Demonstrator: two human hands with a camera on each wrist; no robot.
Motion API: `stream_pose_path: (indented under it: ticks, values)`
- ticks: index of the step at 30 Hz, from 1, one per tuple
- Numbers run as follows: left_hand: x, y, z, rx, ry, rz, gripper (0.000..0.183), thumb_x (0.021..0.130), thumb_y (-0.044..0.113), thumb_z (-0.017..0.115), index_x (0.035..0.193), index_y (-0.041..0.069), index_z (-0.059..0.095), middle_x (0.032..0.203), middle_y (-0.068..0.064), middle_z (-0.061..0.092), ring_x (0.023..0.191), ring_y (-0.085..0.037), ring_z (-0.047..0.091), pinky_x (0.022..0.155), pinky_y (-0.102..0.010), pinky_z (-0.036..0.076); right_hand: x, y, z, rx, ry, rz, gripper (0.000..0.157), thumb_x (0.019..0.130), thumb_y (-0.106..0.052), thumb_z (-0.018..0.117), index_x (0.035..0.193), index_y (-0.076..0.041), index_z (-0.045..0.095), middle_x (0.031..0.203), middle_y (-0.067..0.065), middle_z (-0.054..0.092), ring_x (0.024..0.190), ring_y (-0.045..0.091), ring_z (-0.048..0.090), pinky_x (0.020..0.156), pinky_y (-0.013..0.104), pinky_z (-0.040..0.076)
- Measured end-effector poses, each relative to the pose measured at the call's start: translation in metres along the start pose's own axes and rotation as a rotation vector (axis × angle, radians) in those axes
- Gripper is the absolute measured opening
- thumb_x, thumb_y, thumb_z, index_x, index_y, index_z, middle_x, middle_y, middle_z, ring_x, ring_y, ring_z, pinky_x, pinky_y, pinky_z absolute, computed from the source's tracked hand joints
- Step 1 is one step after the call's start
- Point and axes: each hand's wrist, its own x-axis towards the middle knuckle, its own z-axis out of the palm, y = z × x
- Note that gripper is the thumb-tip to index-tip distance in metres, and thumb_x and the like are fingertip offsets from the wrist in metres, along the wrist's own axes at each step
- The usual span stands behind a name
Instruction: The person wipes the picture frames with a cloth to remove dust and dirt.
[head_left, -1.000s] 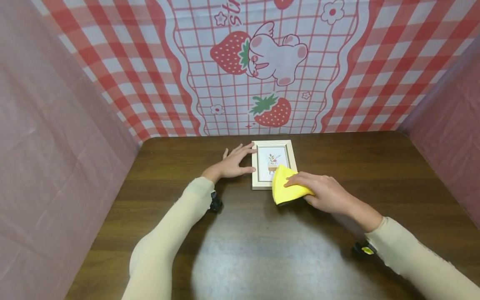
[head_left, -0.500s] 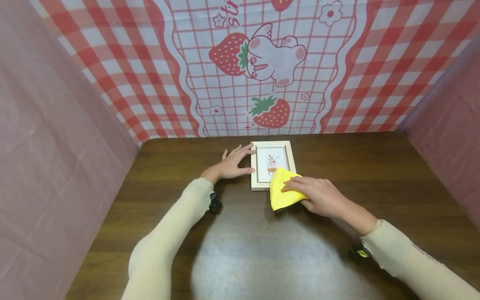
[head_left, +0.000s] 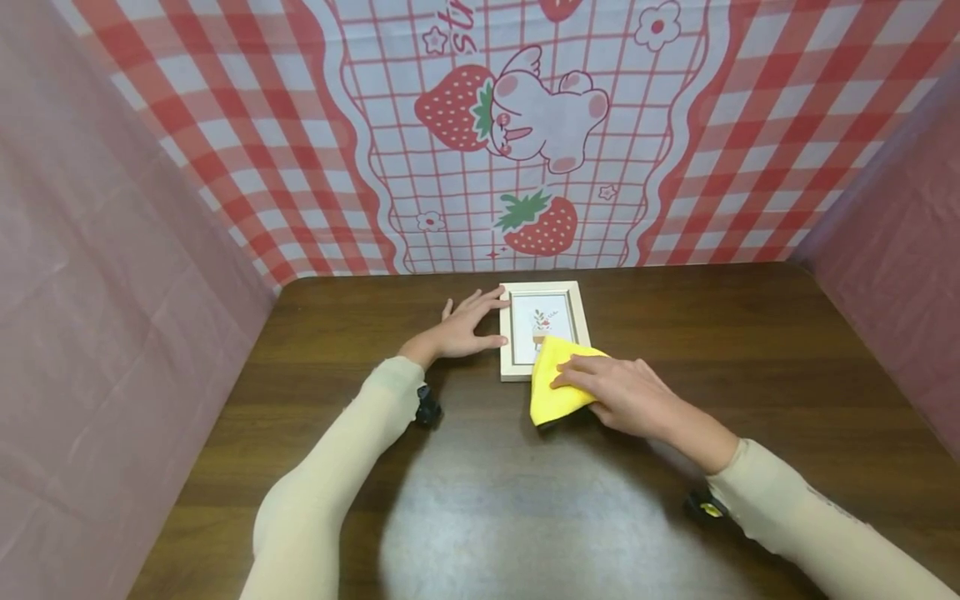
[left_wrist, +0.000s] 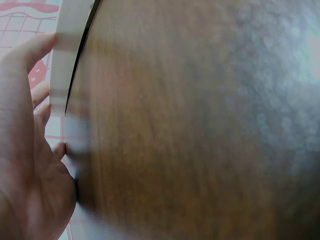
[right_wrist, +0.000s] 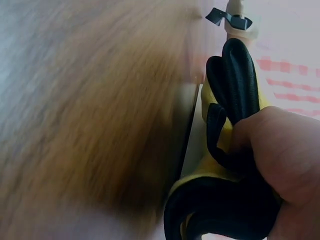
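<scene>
A cream picture frame (head_left: 509,358) with a plant print lies flat near the back of the table. My left hand (head_left: 462,329) touches its left edge with thumb and fingertips, fingers mostly straight. In the left wrist view the frame's pale side (left_wrist: 67,55) shows beside those fingers. My right hand (head_left: 630,396) grips a folded yellow cloth (head_left: 555,387) and holds it over the frame's lower right corner, hiding that corner and part of the print. Up close, the right wrist view shows the cloth's black underside (right_wrist: 220,205) folded in layers, with the thumb pressed against it.
The dark wooden table (head_left: 465,500) spreads in front of the frame. Behind it hangs a red and white checked strawberry curtain (head_left: 645,125). Pink cloth walls (head_left: 112,292) close off the left and right sides. Each wrist bears a small black camera (head_left: 427,406).
My right hand has slid the yellow cloth left and slightly toward me along the frame's lower part. The left hand keeps its place at the frame's left edge.
</scene>
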Motion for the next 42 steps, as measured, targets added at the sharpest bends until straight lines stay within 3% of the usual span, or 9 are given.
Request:
stream_pose_path:
  ticks: [8,13,18,26,36,42]
  values:
    - [-0.006,0.006,-0.004,0.014,-0.002,-0.004,0.082,0.107,0.061,0.064,0.177,0.030,0.036,0.194,0.008,0.006,0.181,-0.035,-0.002,0.138,-0.076,-0.016,0.012,-0.009,0.003,-0.083,0.015,-0.049,0.045,0.089,-0.004,0.091,0.128,-0.025,0.080,0.136,0.002,0.081,0.122,0.025,0.079,0.054,0.028,0.053]
    - [-0.009,0.009,-0.005,0.026,-0.003,-0.018,0.080,0.108,0.057,0.064,0.177,0.028,0.036,0.194,0.006,0.006,0.181,-0.035,-0.002,0.138,-0.077,-0.015,0.020,-0.016,0.003,-0.115,0.016,-0.083,0.045,0.089,-0.005,0.092,0.127,-0.026,0.080,0.134,0.001,0.081,0.121,0.023,0.080,0.057,0.032,0.059]
    - [-0.001,0.001,0.000,0.021,0.007,-0.029,0.080,0.106,0.056,0.066,0.177,0.031,0.036,0.194,0.009,0.008,0.182,-0.032,-0.002,0.139,-0.076,-0.015,0.031,-0.026,0.005,-0.118,0.003,-0.124,0.046,0.090,-0.007,0.092,0.130,-0.025,0.079,0.137,0.001,0.080,0.125,0.023,0.079,0.061,0.036,0.064]
    - [0.005,-0.006,0.005,0.025,0.024,-0.022,0.075,0.109,0.050,0.067,0.175,0.031,0.039,0.193,0.009,0.010,0.182,-0.030,0.000,0.139,-0.075,-0.014,0.048,-0.041,0.011,-0.112,-0.012,-0.170,0.047,0.094,-0.008,0.089,0.136,-0.026,0.078,0.144,0.002,0.078,0.129,0.025,0.078,0.057,0.031,0.058]
    - [0.006,-0.002,0.003,0.041,0.021,-0.020,0.075,0.109,0.050,0.066,0.175,0.029,0.039,0.194,0.007,0.010,0.182,-0.033,0.002,0.139,-0.076,-0.013,0.047,-0.039,0.014,-0.087,0.013,-0.154,0.046,0.093,-0.006,0.088,0.134,-0.025,0.078,0.144,0.002,0.079,0.131,0.026,0.077,0.060,0.036,0.064]
    - [0.006,-0.003,0.002,0.048,0.018,-0.012,0.075,0.109,0.052,0.065,0.175,0.029,0.039,0.194,0.007,0.009,0.181,-0.035,0.002,0.138,-0.079,-0.012,0.043,-0.036,0.013,-0.084,0.043,-0.147,0.047,0.091,-0.006,0.089,0.132,-0.028,0.079,0.143,-0.001,0.079,0.131,0.023,0.077,0.060,0.032,0.061]
